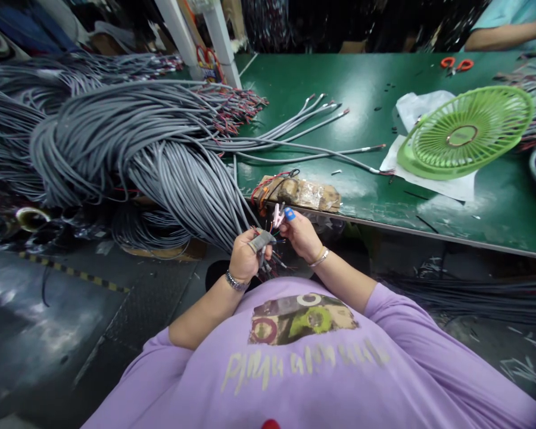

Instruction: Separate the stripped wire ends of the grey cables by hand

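My left hand [245,257] is closed round the end of a grey cable, whose thin coloured wires [272,229] stick out toward my right hand. Grey wrapping covers the left thumb. Close beside it, my right hand [304,238] is pinched, with a blue wrap on the thumb. Between its fingertips sits a small pinkish-white forked piece [277,215]; its exact kind is too small to tell. More cable ends [277,262] hang below my hands. A thick bundle of grey cables [192,185] drapes over the table edge to the left of them.
On the green table [304,77] lie a taped cardboard block [312,193] just beyond my hands, several loose cables [286,143], a green fan [467,134] and orange-handled scissors [456,64]. A white post [221,42] rises at the back. Another person's arm [507,37] shows at far right.
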`<state>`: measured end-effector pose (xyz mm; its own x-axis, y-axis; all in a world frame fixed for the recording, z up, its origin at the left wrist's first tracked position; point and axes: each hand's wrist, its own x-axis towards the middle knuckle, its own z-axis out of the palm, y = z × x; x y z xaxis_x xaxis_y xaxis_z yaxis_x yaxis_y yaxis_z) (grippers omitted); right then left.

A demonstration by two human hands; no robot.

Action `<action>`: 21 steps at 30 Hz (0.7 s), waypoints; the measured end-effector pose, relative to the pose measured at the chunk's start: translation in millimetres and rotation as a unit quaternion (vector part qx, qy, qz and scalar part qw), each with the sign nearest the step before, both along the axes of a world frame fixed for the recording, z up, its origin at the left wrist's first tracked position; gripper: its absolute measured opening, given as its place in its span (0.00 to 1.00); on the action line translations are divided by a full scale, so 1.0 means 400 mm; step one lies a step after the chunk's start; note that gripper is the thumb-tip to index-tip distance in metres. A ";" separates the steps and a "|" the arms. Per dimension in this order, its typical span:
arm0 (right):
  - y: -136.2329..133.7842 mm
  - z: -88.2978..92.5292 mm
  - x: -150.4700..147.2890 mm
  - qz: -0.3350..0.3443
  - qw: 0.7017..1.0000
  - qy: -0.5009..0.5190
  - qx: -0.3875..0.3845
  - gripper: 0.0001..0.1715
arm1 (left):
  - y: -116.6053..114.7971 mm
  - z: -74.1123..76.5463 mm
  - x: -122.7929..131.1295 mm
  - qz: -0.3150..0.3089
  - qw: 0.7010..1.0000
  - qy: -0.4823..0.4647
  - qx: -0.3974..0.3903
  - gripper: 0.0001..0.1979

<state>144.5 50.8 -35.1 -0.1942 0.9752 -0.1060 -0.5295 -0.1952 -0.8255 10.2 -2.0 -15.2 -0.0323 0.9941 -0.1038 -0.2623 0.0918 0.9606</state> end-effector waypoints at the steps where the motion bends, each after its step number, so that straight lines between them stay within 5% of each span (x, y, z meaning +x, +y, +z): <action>1: 0.000 -0.003 0.000 -0.030 0.999 -0.024 0.018 0.25 | 0.004 0.000 0.000 -0.002 1.000 -0.005 -0.002 0.16; 3: 0.001 -0.006 0.000 -0.056 0.997 -0.044 0.028 0.27 | 0.009 -0.001 -0.001 -0.012 1.000 -0.013 -0.007 0.17; 9: 0.012 0.003 -0.014 0.077 0.992 0.082 -0.063 0.30 | 0.014 -0.006 0.003 -0.030 0.999 -0.024 -0.030 0.18; 21: 0.014 0.009 -0.021 0.070 0.983 0.124 -0.117 0.28 | 0.012 -0.019 0.001 -0.032 0.999 -0.021 -0.031 0.17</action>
